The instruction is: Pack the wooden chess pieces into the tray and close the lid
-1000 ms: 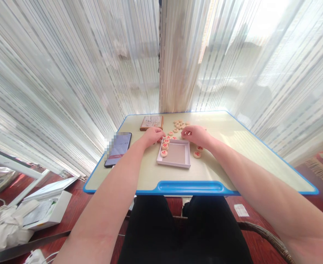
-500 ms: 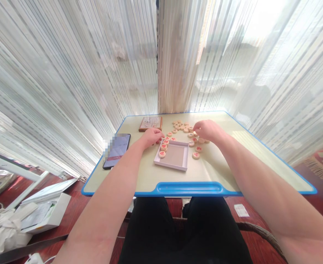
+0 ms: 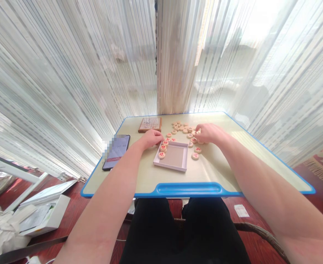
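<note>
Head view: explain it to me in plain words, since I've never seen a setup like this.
There is no machine here. The camera sits on a person's head and looks forward and down, so you see that person's own bare left hand and right hand reaching out.

On the blue-edged table lies a shallow tray. A few round pieces with red characters lie along its left side; more lie loose beyond it and to its right. At far left is a phone, and past the left hand a flat box.

The left hand is at the tray's far left corner, the right among loose pieces. Whether either grips anything is too small to tell.
</note>
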The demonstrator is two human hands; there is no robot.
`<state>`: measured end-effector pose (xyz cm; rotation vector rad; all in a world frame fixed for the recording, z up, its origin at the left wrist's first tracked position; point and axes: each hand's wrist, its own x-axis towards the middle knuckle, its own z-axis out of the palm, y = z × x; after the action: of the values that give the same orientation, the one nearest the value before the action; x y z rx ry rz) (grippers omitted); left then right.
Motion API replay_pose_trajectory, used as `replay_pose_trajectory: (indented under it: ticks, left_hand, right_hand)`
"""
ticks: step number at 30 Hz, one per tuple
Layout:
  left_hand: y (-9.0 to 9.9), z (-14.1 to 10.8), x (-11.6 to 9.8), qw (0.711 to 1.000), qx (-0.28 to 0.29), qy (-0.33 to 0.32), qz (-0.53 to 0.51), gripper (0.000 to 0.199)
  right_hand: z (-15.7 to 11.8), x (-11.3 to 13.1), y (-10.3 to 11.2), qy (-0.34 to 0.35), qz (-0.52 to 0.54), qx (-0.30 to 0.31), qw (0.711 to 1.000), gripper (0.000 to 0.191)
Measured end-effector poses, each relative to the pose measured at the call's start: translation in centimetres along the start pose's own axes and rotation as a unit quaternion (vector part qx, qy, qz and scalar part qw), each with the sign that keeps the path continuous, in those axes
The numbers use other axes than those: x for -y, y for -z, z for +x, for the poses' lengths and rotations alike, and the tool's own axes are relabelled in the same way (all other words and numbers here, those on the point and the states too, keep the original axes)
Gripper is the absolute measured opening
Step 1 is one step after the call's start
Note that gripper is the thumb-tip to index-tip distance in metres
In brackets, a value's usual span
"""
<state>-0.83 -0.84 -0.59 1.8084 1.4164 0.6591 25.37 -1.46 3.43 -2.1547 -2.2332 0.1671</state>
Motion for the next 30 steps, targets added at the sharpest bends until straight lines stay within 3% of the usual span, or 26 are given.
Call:
replay_pose_trajectory:
  ticks: [5,11,17,23,27,30]
  left_hand:
    - [0.0,0.1,0.2,1.0,0.002,-0.018,0.022,0.017]
    - [0.1,-0.4,-0.2,0.998,-0.007,-0.027,0.052,0.019]
    - [0.1,-0.6,-0.4,0.996,-0.011,-0.037,0.076,0.018]
    - [0.0,-0.4,-0.3,0.997,-0.013,-0.037,0.068,0.019]
    - [0.0,-0.5,-0.4,0.997,-0.008,-0.033,0.066,0.018]
    - [0.0,-0.5,-0.4,0.997,-0.008,-0.034,0.068,0.018]
  right_hand:
    - [0.6,-0.1,-1.0,0.026,-0.02,0.008,0.999,0.036]
    - [1.1,-0.3,-1.3,0.041,0.005,-0.025,0.999,0.03]
    - [0.7,-0.3,-0.5,0.025,0.037,0.018,0.999,0.039]
    - [0.5,-1.0,0.3,0.004,0.002,-0.037,0.999,0.028]
    - [0.0,-1.3,0.9,0.048,-0.001,0.058,0.997,0.026]
    - [-0.6,-1.4,1.0,0.098,0.007,0.12,0.988,0.035]
